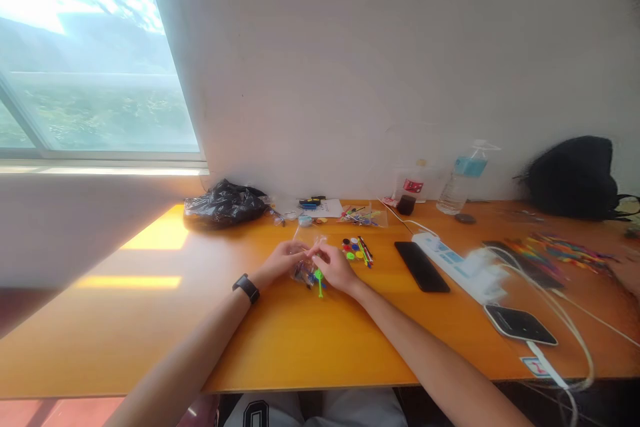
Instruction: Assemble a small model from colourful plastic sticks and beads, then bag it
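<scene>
Bag point(306, 272), clear, pinched between left hand point(281, 261) and right hand point(338, 269); mid-handling, likely needs fine fingertip grip.

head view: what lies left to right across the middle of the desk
black wrist watch, left hand, right hand, pile of small coloured plastic discs, flat black phone, long white power strip

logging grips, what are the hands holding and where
The left hand and right hand seem to pinch a small clear bag at its top.
</scene>
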Tool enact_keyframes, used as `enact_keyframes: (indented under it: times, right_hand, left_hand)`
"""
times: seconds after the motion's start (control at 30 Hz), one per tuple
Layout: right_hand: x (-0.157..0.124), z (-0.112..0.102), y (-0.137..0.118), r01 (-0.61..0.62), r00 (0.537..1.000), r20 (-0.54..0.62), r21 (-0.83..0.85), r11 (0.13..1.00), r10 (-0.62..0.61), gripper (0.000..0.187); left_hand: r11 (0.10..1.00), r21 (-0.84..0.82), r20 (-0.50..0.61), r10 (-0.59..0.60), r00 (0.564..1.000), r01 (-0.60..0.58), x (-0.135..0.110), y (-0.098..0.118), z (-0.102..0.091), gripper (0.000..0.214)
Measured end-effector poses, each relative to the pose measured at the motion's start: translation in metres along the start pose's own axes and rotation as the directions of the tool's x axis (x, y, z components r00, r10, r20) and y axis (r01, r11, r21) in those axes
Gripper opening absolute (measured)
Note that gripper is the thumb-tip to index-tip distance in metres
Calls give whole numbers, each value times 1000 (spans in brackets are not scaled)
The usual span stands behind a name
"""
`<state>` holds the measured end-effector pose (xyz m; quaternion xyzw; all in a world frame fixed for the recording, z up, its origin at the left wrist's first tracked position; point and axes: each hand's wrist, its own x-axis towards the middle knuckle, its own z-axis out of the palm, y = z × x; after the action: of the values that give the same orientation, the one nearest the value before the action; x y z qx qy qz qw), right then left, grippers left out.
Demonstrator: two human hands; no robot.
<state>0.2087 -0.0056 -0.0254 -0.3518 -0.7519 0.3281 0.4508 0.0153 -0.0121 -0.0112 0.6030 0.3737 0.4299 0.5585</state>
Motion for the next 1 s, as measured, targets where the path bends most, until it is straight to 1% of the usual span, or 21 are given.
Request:
enact_keyframes:
  times: [0.1, 0.17, 0.27, 0.33, 0.4, 0.47, 0.53, 0.6, 0.73, 0.83, 0.93, 1.0]
  right_hand:
    - [1, 0, -1, 13, 1000, -16, 37, 999, -12, 15]
    - [2, -2, -4, 0, 999, -46, 92, 996, 5, 15]
    - [6, -8, -9, -31, 987, -149, 174, 984, 58, 18]
    - [10, -15, -11, -25, 960, -268, 206, 978, 81, 21]
    - [13, -22, -13, 7, 918, -388, 215, 977, 79, 26]
    - [15, -28, -13, 50, 888, -458, 202, 978, 49, 30]
    - [16, -31, -14, 84, 886, -463, 169, 982, 4, 32]
    - [15, -30, -15, 98, 899, -437, 113, 989, -39, 30]
    - [9, -25, -21, 143, 903, -399, -62, 988, -155, 23]
    - [6, -26, -26, 179, 891, -390, -168, 970, -232, 22]
    - [5, -28, -29, 194, 869, -414, -216, 957, -270, 22]
    - [6, -29, -29, 199, 867, -411, -235, 952, -283, 22]
  left_hand:
    - [1000, 10, -22, -23, 1000, 23, -1, 3, -1, 48]
    - [999, 15, -49, -35, 998, 36, -1, 5, -2, 51]
    - [999, 15, -84, -47, 995, 48, -2, 8, -3, 55]
    - [998, 11, -91, -57, 994, 58, -3, 11, -2, 56]
    - [997, 11, -82, -79, 993, 80, -4, 13, -1, 57]
    - [994, 12, -57, -103, 993, 104, -5, 16, 0, 59]
    - [994, 8, -31, -108, 994, 109, -7, 19, 1, 60]
    - [996, -6, -12, -94, 995, 94, -8, 20, 2, 59]
    - [997, -29, 17, -72, 997, 72, -9, 21, 2, 56]
    - [999, -26, 22, -47, 999, 48, -9, 20, 2, 53]
    - [999, -16, 22, -28, 999, 29, -9, 19, 1, 51]
    - [999, -18, 34, -37, 999, 37, -9, 19, 1, 51]
